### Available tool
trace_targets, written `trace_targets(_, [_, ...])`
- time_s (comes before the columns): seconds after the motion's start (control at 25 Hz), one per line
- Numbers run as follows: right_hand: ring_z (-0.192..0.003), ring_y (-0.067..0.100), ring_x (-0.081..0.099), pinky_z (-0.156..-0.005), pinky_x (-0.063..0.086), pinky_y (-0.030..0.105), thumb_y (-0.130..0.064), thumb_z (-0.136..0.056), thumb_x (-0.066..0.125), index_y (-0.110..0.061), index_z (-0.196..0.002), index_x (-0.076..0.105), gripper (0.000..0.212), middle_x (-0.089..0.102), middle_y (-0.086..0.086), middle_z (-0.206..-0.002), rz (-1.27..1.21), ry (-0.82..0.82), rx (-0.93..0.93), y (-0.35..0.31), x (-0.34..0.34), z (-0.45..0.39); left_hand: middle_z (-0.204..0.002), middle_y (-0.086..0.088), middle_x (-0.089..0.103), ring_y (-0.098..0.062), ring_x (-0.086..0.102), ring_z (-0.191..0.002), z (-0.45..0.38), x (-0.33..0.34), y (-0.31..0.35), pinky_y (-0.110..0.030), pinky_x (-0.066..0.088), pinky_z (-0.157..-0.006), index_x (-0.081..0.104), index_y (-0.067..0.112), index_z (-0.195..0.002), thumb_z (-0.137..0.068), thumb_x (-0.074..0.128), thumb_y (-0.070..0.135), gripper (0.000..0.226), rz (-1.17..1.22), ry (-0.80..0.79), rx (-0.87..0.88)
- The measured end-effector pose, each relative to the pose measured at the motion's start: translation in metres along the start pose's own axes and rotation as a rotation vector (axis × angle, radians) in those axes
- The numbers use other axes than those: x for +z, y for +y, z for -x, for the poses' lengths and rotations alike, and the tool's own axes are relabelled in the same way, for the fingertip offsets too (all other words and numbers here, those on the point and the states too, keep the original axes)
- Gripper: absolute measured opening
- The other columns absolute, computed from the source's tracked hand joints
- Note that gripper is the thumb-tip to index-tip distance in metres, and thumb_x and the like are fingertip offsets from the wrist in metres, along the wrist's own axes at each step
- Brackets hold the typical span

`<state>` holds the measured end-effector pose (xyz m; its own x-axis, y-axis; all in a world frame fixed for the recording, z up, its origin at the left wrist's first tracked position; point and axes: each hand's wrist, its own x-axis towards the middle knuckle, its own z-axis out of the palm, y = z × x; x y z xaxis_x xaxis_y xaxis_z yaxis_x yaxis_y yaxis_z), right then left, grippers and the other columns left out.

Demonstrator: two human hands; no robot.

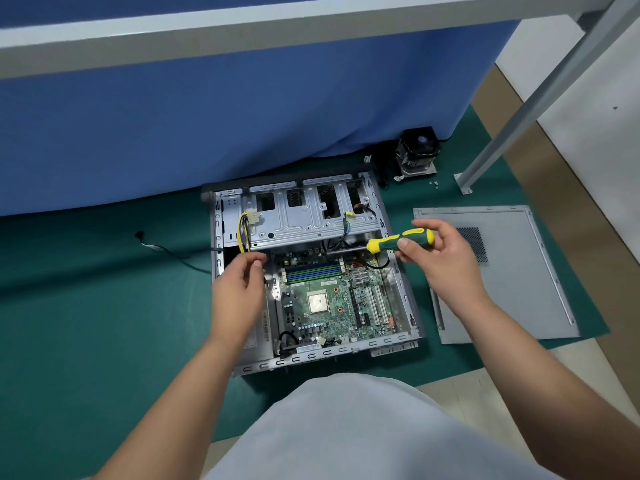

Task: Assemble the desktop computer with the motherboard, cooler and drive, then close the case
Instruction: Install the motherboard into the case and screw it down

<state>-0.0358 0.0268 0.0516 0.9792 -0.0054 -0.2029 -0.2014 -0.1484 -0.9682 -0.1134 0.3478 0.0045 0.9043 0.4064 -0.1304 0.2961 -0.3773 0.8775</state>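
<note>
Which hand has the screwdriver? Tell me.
The right hand grips the screwdriver by its yellow-green handle above the open case; the left hand holds no tool.

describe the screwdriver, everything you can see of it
The screwdriver has a chunky handle in yellow and dark green that looks like plastic or rubber, and a dark metal shaft. It lies nearly level in the air over the open case, handle to the right, shaft pointing left across the top of the motherboard. The right hand grips the handle with thumb and fingers. Its tip is hard to make out against the parts behind. The left hand does not touch it.
</note>
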Motion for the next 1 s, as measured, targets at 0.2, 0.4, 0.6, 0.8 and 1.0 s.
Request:
trace_targets(0.2, [-0.084,0.0,0.07,-0.075,0.053,0.014,-0.053,-0.077,0.079,-0.039,-0.105,0.068,0.034,0.071,-0.022,-0.09,0.443,0.0,-0.138,0.001,0.001,-0.011,-0.163,0.006,0.035,-0.014,0.022,-0.154,-0.012,-0.005,-0.03,-0.042,0.022,-0.124,0.045,0.028,-0.152,-0.105,0.047,0.04,0.048,-0.712,-0.179,0.326])
trace_targets(0.4, [-0.068,0.0,0.063,-0.065,0.054,0.023,-0.048,-0.087,0.076,-0.036,-0.115,0.067,0.032,0.066,-0.019,-0.077,0.783,-0.016,-0.225,0.009,0.013,-0.018,-0.169,0.011,0.02,-0.01,0.014,-0.156,-0.011,0.004,-0.037,-0.04,0.021,-0.124,0.034,0.029,-0.157,-0.103,0.03,0.052,0.058,-0.899,-0.155,0.358])
trace_targets(0.6, [-0.072,0.009,0.064,-0.073,0.058,0.033,-0.045,-0.09,0.073,-0.029,-0.122,0.065,0.037,0.069,-0.01,-0.084,0.858,-0.039,-0.262,0.018,0.019,-0.024,-0.169,0.01,0.019,-0.011,0.014,-0.156,-0.011,0.006,-0.036,-0.04,0.02,-0.123,0.044,0.026,-0.152,-0.102,0.032,0.048,0.056,-0.932,-0.144,0.345])
trace_targets(0.8, [-0.074,0.012,0.066,-0.075,0.058,0.033,-0.043,-0.09,0.075,-0.028,-0.122,0.066,0.036,0.07,-0.006,-0.085,0.814,-0.018,-0.24,0.022,0.018,-0.028,-0.168,0.008,0.022,-0.013,0.018,-0.155,-0.009,0.005,-0.031,-0.042,0.023,-0.123,0.05,0.023,-0.149,-0.099,0.033,0.045,0.057,-0.927,-0.15,0.336])
trace_targets(1.0, [-0.077,0.014,0.067,-0.075,0.058,0.034,-0.042,-0.09,0.075,-0.027,-0.122,0.067,0.036,0.072,-0.004,-0.089,0.827,-0.032,-0.234,0.022,0.021,-0.028,-0.168,0.007,0.024,-0.015,0.021,-0.155,-0.009,0.006,-0.032,-0.042,0.025,-0.122,0.053,0.021,-0.145,-0.099,0.035,0.042,0.054,-0.928,-0.137,0.342])
